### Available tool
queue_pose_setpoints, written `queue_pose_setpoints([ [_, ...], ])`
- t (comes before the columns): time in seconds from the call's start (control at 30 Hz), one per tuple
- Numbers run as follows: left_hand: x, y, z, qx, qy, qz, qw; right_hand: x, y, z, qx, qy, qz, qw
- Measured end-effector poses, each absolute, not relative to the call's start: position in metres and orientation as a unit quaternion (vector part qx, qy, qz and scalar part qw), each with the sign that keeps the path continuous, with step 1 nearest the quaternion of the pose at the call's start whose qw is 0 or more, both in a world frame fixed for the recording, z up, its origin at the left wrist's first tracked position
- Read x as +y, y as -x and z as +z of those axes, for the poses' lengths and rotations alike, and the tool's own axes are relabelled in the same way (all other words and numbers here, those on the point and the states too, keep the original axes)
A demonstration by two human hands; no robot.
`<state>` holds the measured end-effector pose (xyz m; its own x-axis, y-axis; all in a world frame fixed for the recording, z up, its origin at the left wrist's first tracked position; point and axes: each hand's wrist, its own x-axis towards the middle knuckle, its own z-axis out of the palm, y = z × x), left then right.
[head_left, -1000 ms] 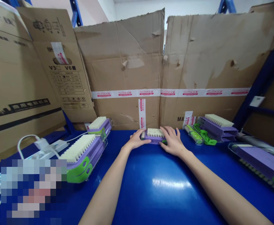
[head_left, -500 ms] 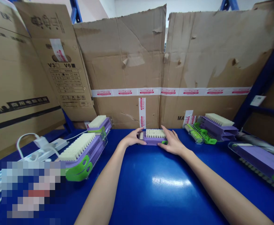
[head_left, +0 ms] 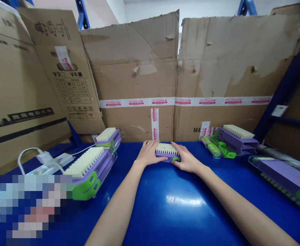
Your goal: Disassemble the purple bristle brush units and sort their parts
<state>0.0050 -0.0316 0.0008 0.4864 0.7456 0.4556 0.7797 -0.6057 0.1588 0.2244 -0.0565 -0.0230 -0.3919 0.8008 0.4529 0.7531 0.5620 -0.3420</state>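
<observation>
A small purple brush with cream bristles (head_left: 166, 149) and a green tab lies on the blue table (head_left: 170, 205) near the cardboard wall. My left hand (head_left: 148, 154) grips its left end, fingers curled over the edge. On the other side, my right hand (head_left: 186, 159) clasps the brush's right end with fingers wrapped on it. Both forearms stretch forward from the bottom of the view.
Large cardboard boxes (head_left: 175, 78) wall the back and left. Two purple-and-green brushes in clear packs (head_left: 91, 167) lie at the left beside a white power strip (head_left: 54, 160). More brushes (head_left: 235, 136) and a long purple one (head_left: 285, 176) lie at the right.
The brush and both hands have shifted slightly left and nearer. My left hand now covers more of the brush's left end.
</observation>
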Motion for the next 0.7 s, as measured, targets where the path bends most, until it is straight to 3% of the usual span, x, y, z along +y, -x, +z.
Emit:
queue_pose_setpoints([
  [0.47,-0.03,0.0,0.0,-0.468,0.857,-0.213,0.027,-0.055,-0.225,-0.012,-0.809,0.467,0.175,0.311],
  [0.7,-0.03,0.002,0.0,-0.476,0.853,-0.213,0.031,-0.055,-0.223,-0.013,-0.806,0.476,0.152,0.317],
])
